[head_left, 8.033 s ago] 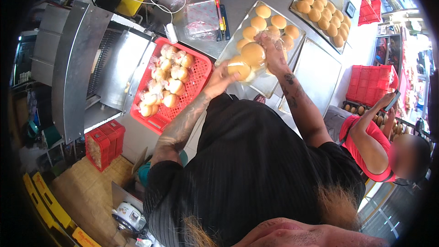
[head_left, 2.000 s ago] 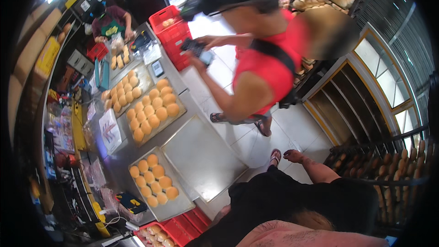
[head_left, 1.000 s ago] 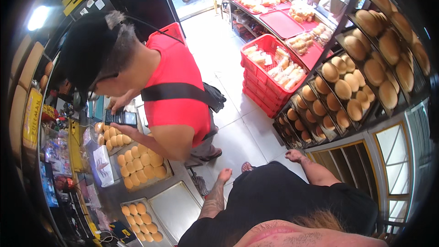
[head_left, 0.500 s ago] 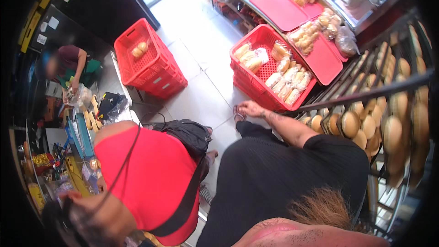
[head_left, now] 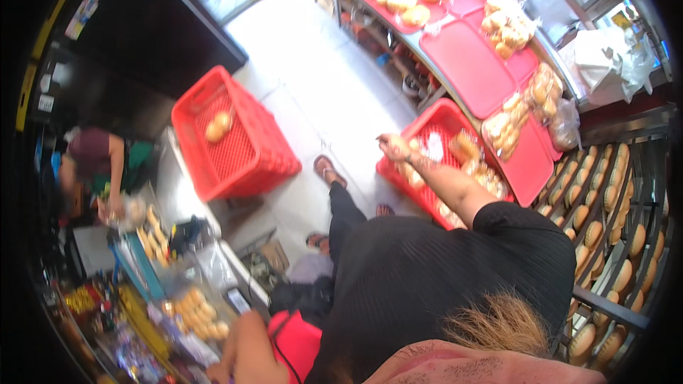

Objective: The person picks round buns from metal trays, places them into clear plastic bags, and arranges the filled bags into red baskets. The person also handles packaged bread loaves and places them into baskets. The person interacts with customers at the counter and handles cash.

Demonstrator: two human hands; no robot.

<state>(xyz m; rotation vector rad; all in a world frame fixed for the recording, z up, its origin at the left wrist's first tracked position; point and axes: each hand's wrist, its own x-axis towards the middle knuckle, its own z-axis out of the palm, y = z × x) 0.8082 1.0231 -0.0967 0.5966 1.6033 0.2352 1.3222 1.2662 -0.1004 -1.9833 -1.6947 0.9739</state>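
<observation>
My right arm stretches forward over a red plastic crate point(head_left: 442, 108) holding bagged bread rolls point(head_left: 466, 146). At the crate's left side hangs my right hand point(head_left: 393, 148), empty, its fingers loosely extended and somewhat small to make out. It appears above the crate's rim; contact with it cannot be judged. My left hand is out of sight. To the left stands a stack of red crates point(head_left: 274, 139), the top one with a few round buns point(head_left: 218, 126) inside.
At right, a dark rack point(head_left: 605, 297) holds rows of rolls. Red trays point(head_left: 469, 71) with bread line a counter. A co-worker in red point(head_left: 297, 345) is close at my lower left; another person point(head_left: 107, 163) handles a bag at the left table. Tiled floor point(head_left: 313, 92) runs between.
I have stepped forward, past the co-worker in red, who now shows only at the lower left. My right arm has swung forward over the crate. The bread rack has shifted lower in view.
</observation>
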